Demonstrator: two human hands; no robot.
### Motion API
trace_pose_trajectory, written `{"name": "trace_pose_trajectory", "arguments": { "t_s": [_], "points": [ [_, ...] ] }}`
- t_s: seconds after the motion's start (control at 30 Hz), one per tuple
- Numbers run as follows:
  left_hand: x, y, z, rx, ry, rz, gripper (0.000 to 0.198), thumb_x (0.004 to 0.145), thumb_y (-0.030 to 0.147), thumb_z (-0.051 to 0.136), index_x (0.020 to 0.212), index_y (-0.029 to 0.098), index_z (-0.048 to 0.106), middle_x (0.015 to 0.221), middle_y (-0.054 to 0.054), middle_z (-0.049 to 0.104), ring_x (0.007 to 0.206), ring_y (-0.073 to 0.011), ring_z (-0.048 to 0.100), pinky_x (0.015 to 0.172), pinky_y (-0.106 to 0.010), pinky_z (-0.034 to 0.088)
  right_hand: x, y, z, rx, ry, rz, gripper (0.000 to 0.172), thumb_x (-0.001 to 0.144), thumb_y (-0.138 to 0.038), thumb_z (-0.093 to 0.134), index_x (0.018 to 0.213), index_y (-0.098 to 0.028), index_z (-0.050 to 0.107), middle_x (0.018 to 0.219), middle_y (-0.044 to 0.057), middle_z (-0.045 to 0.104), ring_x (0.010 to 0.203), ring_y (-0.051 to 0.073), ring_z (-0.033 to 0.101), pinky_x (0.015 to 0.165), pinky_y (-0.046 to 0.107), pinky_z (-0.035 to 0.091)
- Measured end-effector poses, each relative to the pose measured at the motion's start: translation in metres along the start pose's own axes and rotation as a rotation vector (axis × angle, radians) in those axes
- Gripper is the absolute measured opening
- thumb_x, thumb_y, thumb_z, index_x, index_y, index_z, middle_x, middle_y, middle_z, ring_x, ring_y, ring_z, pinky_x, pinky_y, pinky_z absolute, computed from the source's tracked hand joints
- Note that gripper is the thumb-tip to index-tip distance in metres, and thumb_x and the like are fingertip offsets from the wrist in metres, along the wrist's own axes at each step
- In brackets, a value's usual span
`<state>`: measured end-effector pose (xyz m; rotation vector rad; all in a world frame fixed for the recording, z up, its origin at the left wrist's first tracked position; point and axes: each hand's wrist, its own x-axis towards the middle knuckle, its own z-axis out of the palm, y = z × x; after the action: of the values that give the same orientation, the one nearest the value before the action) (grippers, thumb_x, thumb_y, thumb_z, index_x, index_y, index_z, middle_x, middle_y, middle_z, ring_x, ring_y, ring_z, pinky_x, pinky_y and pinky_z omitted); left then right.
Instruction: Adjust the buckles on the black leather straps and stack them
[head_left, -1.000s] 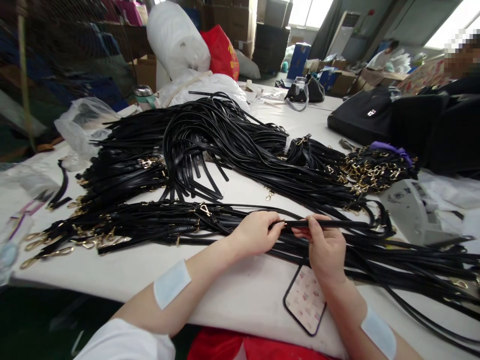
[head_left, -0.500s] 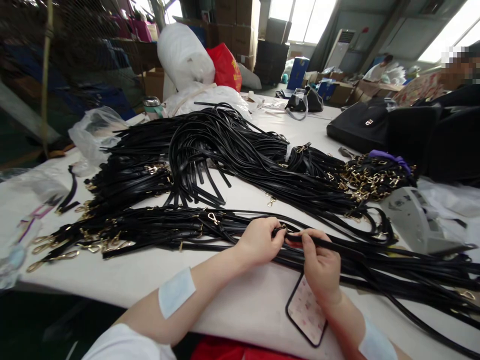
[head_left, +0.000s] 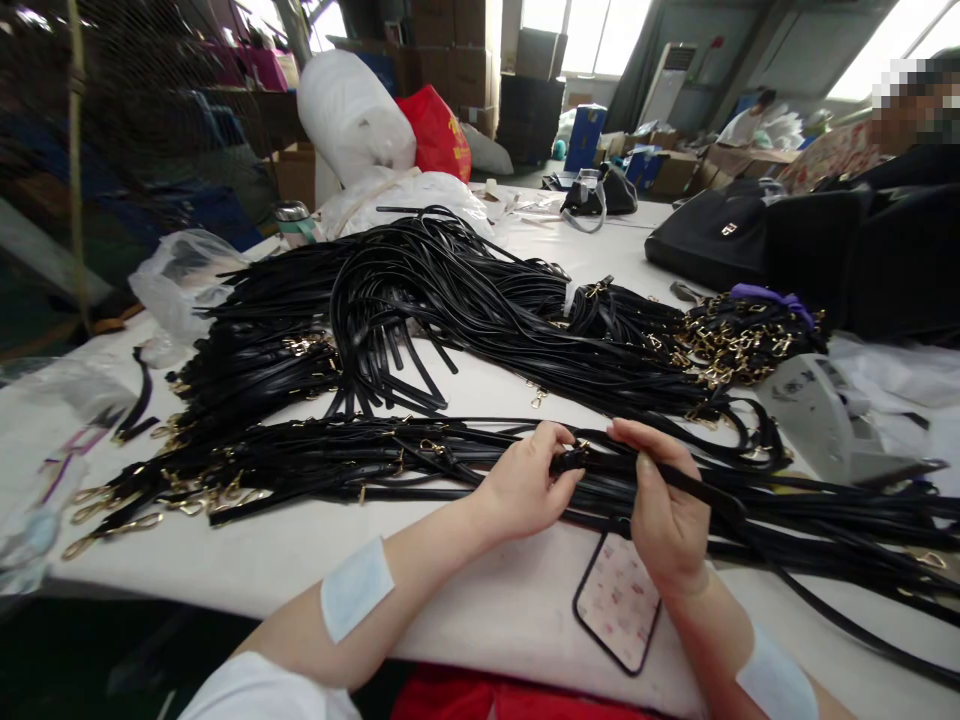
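Observation:
My left hand [head_left: 529, 482] pinches the end of a black strap, where a small gold buckle [head_left: 579, 448] shows just past the fingertips. To its right, my right hand [head_left: 673, 505] has the same black strap [head_left: 694, 487] between its thumb and straightened fingers. From there the strap runs off to the lower right. Beneath both hands lies a row of similar black straps [head_left: 307, 450] with gold clasps at the left end. A larger heap of black straps [head_left: 465, 280] spreads behind them.
A phone-shaped thing with a pink patterned back [head_left: 619, 600] lies by the front table edge. Gold clasps tied with purple cloth [head_left: 772, 298], a tape dispenser-like grey object [head_left: 810, 415] and a black bag [head_left: 712, 235] are on the right. Another person sits at far right.
My right hand has moved right, away from my left hand, and its fingers have straightened along the strap. The gold buckle now shows between the hands. The camera view has shifted slightly.

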<state>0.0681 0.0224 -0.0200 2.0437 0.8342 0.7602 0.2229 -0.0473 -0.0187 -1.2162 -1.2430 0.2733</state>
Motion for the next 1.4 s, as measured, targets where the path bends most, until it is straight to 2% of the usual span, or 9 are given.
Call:
{"name": "trace_pose_trajectory", "arguments": {
  "t_s": [0.1, 0.17, 0.27, 0.4, 0.63, 0.87, 1.07, 1.23, 1.4],
  "points": [
    [0.002, -0.003, 0.001, 0.076, -0.027, -0.024, 0.020, 0.081, 0.029, 0.067, 0.094, 0.019, 0.057, 0.089, -0.004, 0.068, 0.077, -0.0190, 0.063, 0.069, -0.029, 0.047, 0.004, 0.002, -0.006, 0.108, -0.050, 0.106, 0.031, 0.097, -0.031, 0.047, 0.126, -0.027, 0.055, 0.113, 0.007, 0.062, 0.066, 0.014, 0.055, 0.069, 0.034, 0.049],
    [0.003, -0.005, 0.000, 0.113, -0.048, -0.023, 0.018, 0.079, 0.030, 0.070, 0.091, 0.020, 0.060, 0.085, -0.002, 0.069, 0.076, -0.0182, 0.063, 0.068, -0.028, 0.046, 0.007, 0.005, -0.010, 0.114, -0.109, 0.125, 0.036, 0.098, -0.042, 0.042, 0.130, -0.028, 0.053, 0.111, 0.007, 0.060, 0.061, 0.013, 0.047, 0.064, 0.032, 0.046],
    [0.004, -0.005, 0.000, 0.076, -0.047, 0.008, 0.015, 0.080, 0.030, 0.070, 0.089, 0.020, 0.065, 0.083, 0.000, 0.069, 0.075, -0.0162, 0.062, 0.069, -0.026, 0.046, 0.013, 0.010, -0.017, 0.048, -0.190, 0.108, 0.043, 0.101, -0.049, 0.029, 0.112, -0.026, 0.063, 0.103, 0.007, 0.059, 0.069, 0.016, 0.050, 0.066, 0.033, 0.045],
    [0.004, -0.005, -0.001, -0.030, -0.038, 0.054, 0.016, 0.081, 0.033, 0.070, 0.088, 0.018, 0.068, 0.082, 0.000, 0.070, 0.072, -0.0142, 0.061, 0.069, -0.025, 0.046, 0.025, 0.015, -0.025, -0.131, -0.382, 0.115, 0.035, 0.097, -0.040, 0.048, 0.069, -0.021, 0.059, 0.096, 0.006, 0.059, 0.084, 0.019, 0.055, 0.071, 0.032, 0.045],
    [0.003, -0.002, 0.000, -0.105, -0.022, -0.014, 0.016, 0.080, 0.031, 0.069, 0.087, 0.017, 0.067, 0.080, -0.001, 0.069, 0.070, -0.0136, 0.060, 0.066, -0.024, 0.045, 0.038, 0.017, -0.029, -0.329, -0.609, 0.032, 0.037, 0.096, -0.035, 0.048, 0.063, -0.020, 0.055, 0.104, 0.007, 0.065, 0.095, 0.021, 0.058, 0.094, 0.041, 0.042],
    [-0.001, -0.004, 0.003, -0.018, -0.082, 0.056, 0.018, 0.082, 0.032, 0.068, 0.093, 0.017, 0.068, 0.081, -0.002, 0.070, 0.065, -0.0128, 0.058, 0.064, -0.024, 0.045, 0.026, 0.016, -0.019, -0.336, -0.632, -0.063, 0.032, 0.097, -0.028, 0.043, 0.070, -0.021, 0.059, 0.110, 0.007, 0.066, 0.104, 0.022, 0.060, 0.111, 0.055, 0.024],
    [0.000, -0.004, 0.003, 0.060, -0.099, 0.083, 0.020, 0.084, 0.034, 0.066, 0.097, 0.019, 0.070, 0.080, -0.003, 0.070, 0.067, -0.0145, 0.061, 0.066, -0.025, 0.047, 0.020, 0.016, -0.013, -0.280, -0.604, -0.063, 0.030, 0.096, -0.027, 0.044, 0.071, -0.021, 0.059, 0.104, 0.006, 0.068, 0.099, 0.021, 0.062, 0.113, 0.055, 0.024],
    [0.005, -0.005, -0.003, -0.096, 0.031, -0.008, 0.022, 0.078, 0.031, 0.074, 0.095, 0.018, 0.072, 0.088, -0.002, 0.074, 0.075, -0.0150, 0.065, 0.072, -0.025, 0.049, 0.030, 0.022, -0.025, -0.194, -0.475, 0.098, 0.023, 0.091, -0.036, 0.058, 0.074, -0.021, 0.062, 0.103, 0.007, 0.066, 0.096, 0.022, 0.061, 0.092, 0.040, 0.046],
    [0.004, -0.008, 0.004, -0.189, -0.013, -0.032, 0.018, 0.075, 0.029, 0.075, 0.087, 0.016, 0.071, 0.080, -0.001, 0.072, 0.071, -0.0139, 0.063, 0.070, -0.024, 0.049, 0.024, 0.021, -0.016, -0.129, -0.520, 0.081, 0.021, 0.091, -0.032, 0.059, 0.074, -0.020, 0.063, 0.090, 0.005, 0.064, 0.087, 0.020, 0.060, 0.080, 0.034, 0.048]
  ]
}}
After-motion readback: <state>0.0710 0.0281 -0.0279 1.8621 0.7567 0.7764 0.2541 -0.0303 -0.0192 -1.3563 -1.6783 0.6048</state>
